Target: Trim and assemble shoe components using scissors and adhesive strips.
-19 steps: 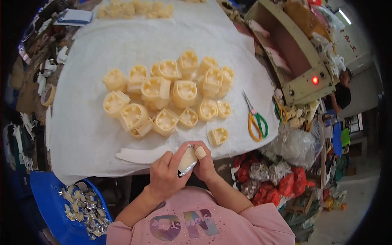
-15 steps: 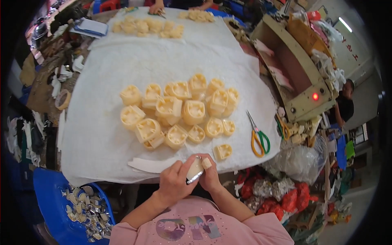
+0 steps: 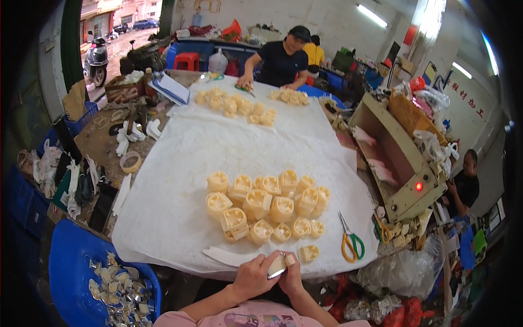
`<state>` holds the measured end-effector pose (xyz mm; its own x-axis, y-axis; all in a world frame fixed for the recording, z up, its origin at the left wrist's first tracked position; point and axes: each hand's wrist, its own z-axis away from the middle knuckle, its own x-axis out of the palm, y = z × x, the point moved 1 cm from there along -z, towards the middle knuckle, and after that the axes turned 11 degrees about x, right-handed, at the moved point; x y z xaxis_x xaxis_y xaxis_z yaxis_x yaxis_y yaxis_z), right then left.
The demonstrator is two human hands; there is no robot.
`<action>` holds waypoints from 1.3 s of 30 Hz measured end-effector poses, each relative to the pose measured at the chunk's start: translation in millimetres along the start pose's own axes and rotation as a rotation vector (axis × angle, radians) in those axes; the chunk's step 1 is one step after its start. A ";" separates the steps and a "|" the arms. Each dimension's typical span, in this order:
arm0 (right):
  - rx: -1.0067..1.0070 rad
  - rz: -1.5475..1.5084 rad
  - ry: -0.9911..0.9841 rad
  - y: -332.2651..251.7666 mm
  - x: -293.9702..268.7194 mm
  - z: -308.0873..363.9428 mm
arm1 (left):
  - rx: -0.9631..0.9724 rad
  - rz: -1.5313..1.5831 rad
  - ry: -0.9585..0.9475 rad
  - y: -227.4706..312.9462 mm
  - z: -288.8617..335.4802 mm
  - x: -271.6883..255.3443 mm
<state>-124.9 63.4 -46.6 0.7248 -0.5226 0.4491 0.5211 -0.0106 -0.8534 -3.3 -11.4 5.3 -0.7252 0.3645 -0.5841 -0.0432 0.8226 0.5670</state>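
At the near table edge, my left hand [image 3: 254, 279] is closed around a small cream piece with a shiny silver edge [image 3: 277, 266]. My right hand [image 3: 291, 277] meets it from the other side, fingers closed on the same piece beside a cream tip. Some of the piece is hidden by the fingers. A flat white strip [image 3: 224, 256] lies just left of my hands. To the right sits a single cream plastic part [image 3: 309, 253]. Beyond them is a cluster of hollow cream plastic parts [image 3: 257, 203], some stacked. Scissors with orange and green handles [image 3: 352, 246] lie on the right.
A white cloth [image 3: 163, 201] covers the table. Lower left, a blue bin [image 3: 61, 261] holds silver-edged cream pieces. A metal machine with a red light [image 3: 406, 197] stands at right, above clear plastic bags [image 3: 403, 278]. Across the table, a person [image 3: 277, 68] works beside more cream parts [image 3: 234, 104].
The view has tilted up, bringing the far person and room into sight; the table appears lower and shifted right. Both hands still hold the silver-edged cream piece.
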 end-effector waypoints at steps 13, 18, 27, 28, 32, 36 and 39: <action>0.002 0.025 0.054 0.7 1.2 -0.7 | -0.034 0.019 -0.002 1.0 5.6 -0.5; 0.017 0.034 0.058 -5.9 10.1 2.0 | -0.053 0.035 -0.003 0.5 3.5 -3.0; 0.029 0.042 0.020 -1.7 2.3 -5.0 | 0.001 0.039 0.015 -3.5 -2.1 -3.1; 0.034 0.032 0.033 -1.8 2.9 -4.1 | -0.001 0.045 0.000 -3.9 -1.9 -2.7; 0.044 0.004 0.042 -2.7 1.5 1.2 | 0.010 0.041 -0.030 -3.9 -2.2 -1.7; 0.002 0.028 -0.002 1.8 3.0 5.8 | 0.016 0.011 -0.033 -0.9 3.2 -3.5; 0.019 0.003 0.024 2.0 5.5 13.0 | 0.015 0.005 -0.065 4.5 3.4 -8.5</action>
<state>-114.0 71.6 -42.4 0.7154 -0.5432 0.4394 0.5275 0.0074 -0.8495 5.0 -9.3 10.8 -0.6791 0.3958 -0.6182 -0.0293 0.8269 0.5616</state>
